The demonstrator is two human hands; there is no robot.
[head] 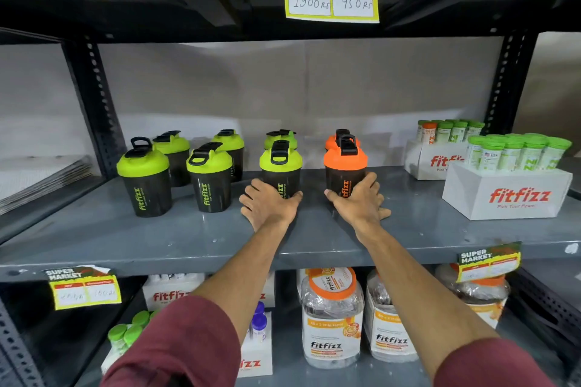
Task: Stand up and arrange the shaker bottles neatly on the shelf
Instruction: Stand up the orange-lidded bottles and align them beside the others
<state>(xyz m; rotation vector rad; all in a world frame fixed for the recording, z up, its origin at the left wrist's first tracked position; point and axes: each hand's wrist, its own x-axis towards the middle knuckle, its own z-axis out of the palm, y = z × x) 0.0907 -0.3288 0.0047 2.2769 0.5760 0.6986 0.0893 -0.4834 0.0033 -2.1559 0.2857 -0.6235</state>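
Both hands grip upright shaker bottles at the front of the grey metal shelf (125, 236).

The left hand (267, 204) wraps around the base of a green-lidded shaker (280, 166), fingers curled on its dark, smooth plastic body; the right hand (358, 201) does the same low on the orange-lidded shaker (345, 163), thumb on its left side. Behind each stands a matching bottle, mostly hidden. Four more green-lidded shakers (209, 177) stand upright to the left in two loose rows, rounded lids with black flip caps and loops. White cardboard boxes (509, 195) of green-capped tubes sit at the right end.
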